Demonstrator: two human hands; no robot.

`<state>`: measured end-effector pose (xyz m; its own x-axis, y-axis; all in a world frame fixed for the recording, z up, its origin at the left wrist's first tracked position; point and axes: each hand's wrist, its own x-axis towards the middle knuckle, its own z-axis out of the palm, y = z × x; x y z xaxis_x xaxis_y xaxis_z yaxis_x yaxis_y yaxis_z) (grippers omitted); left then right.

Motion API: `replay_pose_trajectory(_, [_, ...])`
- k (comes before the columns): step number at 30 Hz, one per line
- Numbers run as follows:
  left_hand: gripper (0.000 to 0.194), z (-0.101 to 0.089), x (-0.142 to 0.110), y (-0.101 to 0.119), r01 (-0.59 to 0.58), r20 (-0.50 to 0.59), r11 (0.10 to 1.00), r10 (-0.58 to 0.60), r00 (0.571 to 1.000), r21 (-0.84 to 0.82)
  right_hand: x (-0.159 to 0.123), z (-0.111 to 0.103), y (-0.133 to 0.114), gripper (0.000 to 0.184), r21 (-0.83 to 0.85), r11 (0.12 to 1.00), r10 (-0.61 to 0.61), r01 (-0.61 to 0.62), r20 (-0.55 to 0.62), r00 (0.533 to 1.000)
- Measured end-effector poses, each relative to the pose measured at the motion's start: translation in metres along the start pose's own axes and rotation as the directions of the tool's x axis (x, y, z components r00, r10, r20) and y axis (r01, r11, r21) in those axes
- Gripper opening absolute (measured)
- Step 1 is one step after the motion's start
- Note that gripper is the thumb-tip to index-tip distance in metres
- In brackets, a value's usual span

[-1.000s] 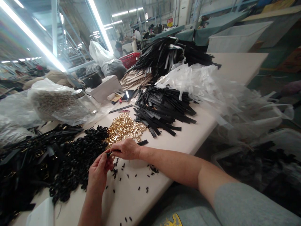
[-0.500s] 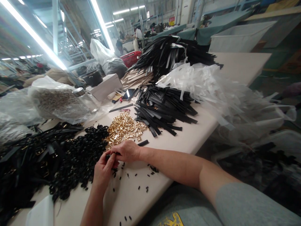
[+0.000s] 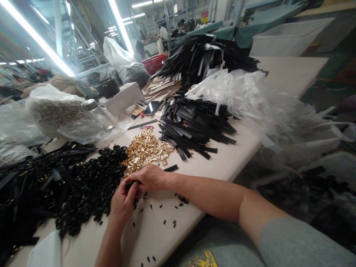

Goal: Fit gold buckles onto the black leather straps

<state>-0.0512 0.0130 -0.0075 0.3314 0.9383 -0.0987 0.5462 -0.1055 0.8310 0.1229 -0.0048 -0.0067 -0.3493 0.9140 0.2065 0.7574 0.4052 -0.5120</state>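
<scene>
My left hand (image 3: 122,196) and my right hand (image 3: 150,178) meet over the table, fingers closed on a short black strap piece (image 3: 130,184). Most of that strap is covered by the fingers, so its ends cannot be made out. Just beyond the hands lies a heap of gold buckles (image 3: 144,148). To their left spreads a pile of small black loops (image 3: 97,181). One black strap (image 3: 171,168) lies near my right wrist, and several tiny black bits (image 3: 164,222) are scattered below the hands.
Loose black straps (image 3: 191,126) lie behind the buckles, with a larger bundle (image 3: 200,59) further back. Finished-looking straps with buckles (image 3: 39,181) fill the left. White plastic film (image 3: 244,92) hangs over the right edge. A glass jar (image 3: 97,113) and a phone (image 3: 151,107) stand and lie farther off.
The camera view has shifted slightly. Both hands stay together in nearly the same place, and a little more of the black strap shows between the fingers.
</scene>
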Motion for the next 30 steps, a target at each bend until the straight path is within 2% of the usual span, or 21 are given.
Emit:
replay_pose_trajectory(10, [0.061,0.0014,0.0008,0.0085,0.008,-0.025,0.996,-0.01,1.0,-0.083,-0.0001,-0.0006,0.0015,0.037,0.036,0.999,-0.012,0.013,-0.017,1.0])
replay_pose_trajectory(19, [0.062,-0.0004,0.0013,0.0015,0.003,-0.033,0.995,-0.006,0.999,-0.102,0.0008,0.0049,0.0049,0.035,0.01,0.999,-0.032,0.033,-0.055,0.998])
replay_pose_trajectory(23, [0.059,-0.001,-0.0004,0.0068,-0.001,-0.114,0.996,-0.01,0.993,-0.091,0.0006,0.0037,0.0028,0.032,-0.004,1.0,-0.023,0.023,-0.077,0.997])
replay_pose_trajectory(30, [0.051,-0.0035,-0.0005,0.0065,-0.051,-0.222,0.972,-0.001,0.975,-0.228,0.0003,0.0006,0.0011,0.029,-0.006,1.0,0.019,-0.02,-0.14,0.99])
